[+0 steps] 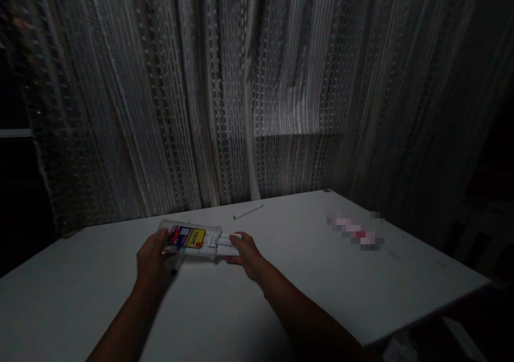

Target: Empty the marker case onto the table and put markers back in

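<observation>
A translucent plastic marker case (pixel 211 234) with a blue, red and yellow label (pixel 188 237) is held just above the white table. My left hand (pixel 150 257) is closed around its left end, thumb on top. White markers (pixel 225 248) stick out of the case's right end. My right hand (pixel 249 256) is closed on their outer ends, with a green tip showing by the thumb. Below the case lies another white marker (pixel 176 264) with a dark end, near my left hand. Farther back, a white marker with a green end (pixel 248 211) lies on the table.
The white table (pixel 305 276) reaches back to a striped grey curtain (pixel 225 94). A pixelated pinkish object with a red patch (pixel 353 231) lies on the right side. The table's right edge slopes toward me, with dim shapes below it. The room is dark.
</observation>
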### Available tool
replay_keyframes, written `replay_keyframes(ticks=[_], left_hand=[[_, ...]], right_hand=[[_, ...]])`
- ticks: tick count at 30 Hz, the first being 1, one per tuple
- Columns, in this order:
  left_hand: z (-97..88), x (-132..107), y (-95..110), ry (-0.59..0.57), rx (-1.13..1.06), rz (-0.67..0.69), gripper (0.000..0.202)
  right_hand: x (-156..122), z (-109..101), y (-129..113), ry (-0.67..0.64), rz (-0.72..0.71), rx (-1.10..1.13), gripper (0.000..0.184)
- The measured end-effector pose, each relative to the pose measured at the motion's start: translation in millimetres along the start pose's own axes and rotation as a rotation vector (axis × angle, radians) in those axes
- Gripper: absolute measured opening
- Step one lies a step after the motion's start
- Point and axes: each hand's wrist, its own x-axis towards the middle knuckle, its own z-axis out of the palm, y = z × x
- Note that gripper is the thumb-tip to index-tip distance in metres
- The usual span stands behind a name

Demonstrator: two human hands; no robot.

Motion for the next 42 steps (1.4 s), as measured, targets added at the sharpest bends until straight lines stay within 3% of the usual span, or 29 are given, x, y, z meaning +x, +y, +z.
replay_keyframes(ticks=[5, 11, 14, 22, 26, 28, 32, 36, 39, 42], left_hand=[[-0.5, 3, -9, 0.042, -0.036, -0.087, 0.029], [3.2, -1, -8, 0.018, -0.07, -0.157, 0.03], [3.6, -1, -9, 0.005, -0.097, -0.149, 0.031], [0.8, 3, -13, -0.005, -0.118, -0.151, 0.036], [0.6, 3, -12, -0.013, -0.115, -0.156, 0.037], [0.6, 3, -11, -0.013, -0.113, -0.156, 0.037], [1.4, 2, -9, -0.013, -0.112, -0.161, 0.036], [3.4, 3, -9, -0.02, -0.12, -0.173, 0.036], [4.0, 3, -9, -0.023, -0.115, -0.177, 0.036], [1.6, 5, -6, 0.001, -0.106, -0.162, 0.037]], right_hand=[[1, -1, -1, -0.028, -0.063, -0.165, 0.033], [-4, -1, -7, 0.086, -0.259, -0.742, 0.05], [-10, 0, -13, 0.108, -0.259, -0.964, 0.057], [-18, -1, -14, 0.128, -0.304, -1.334, 0.051], [-25, 1, -18, 0.123, -0.33, -1.496, 0.077], [-27, 0, -19, 0.11, -0.359, -1.567, 0.09], [-22, -4, -14, 0.039, -0.446, -1.647, 0.075], [-11, -7, -6, -0.088, -0.53, -1.595, 0.079], [-9, -6, -6, -0.175, -0.532, -1.557, 0.078], [-10, -5, -8, -0.173, -0.502, -1.59, 0.07]])
